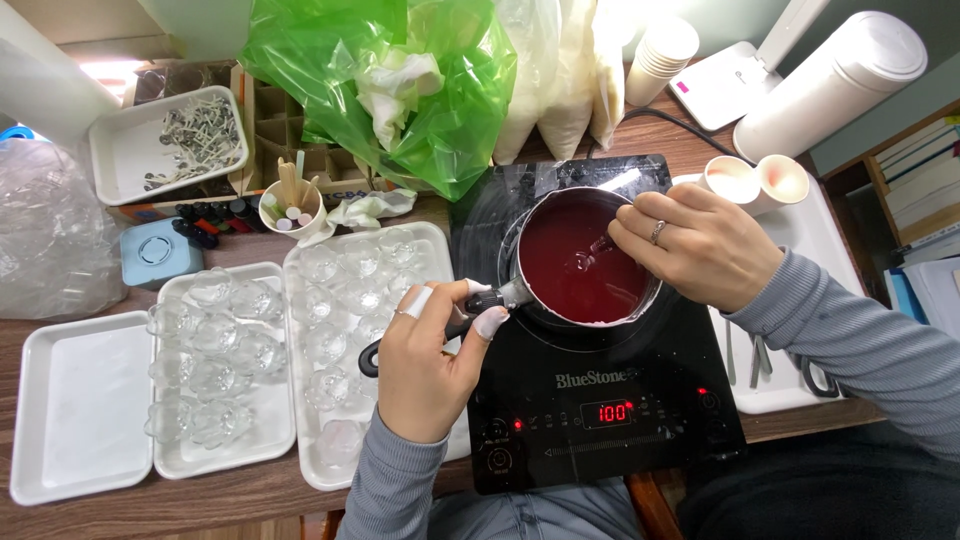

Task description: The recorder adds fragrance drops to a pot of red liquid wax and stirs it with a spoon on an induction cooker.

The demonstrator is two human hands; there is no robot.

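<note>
Here, left hand [425, 365] fingers closed round saucepan handle [470, 310], right hand [695, 250] fingers pinched over red liquid [575, 265]

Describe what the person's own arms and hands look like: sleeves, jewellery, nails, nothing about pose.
Both arms wear grey, finely ribbed long sleeves reaching the wrists. The left hand is bare, with pale, whitish-painted nails and a thin ring on one finger. The right hand is bare too, with a slim silver-coloured ring band on one finger. No gloves, watch or bracelets show.
</note>
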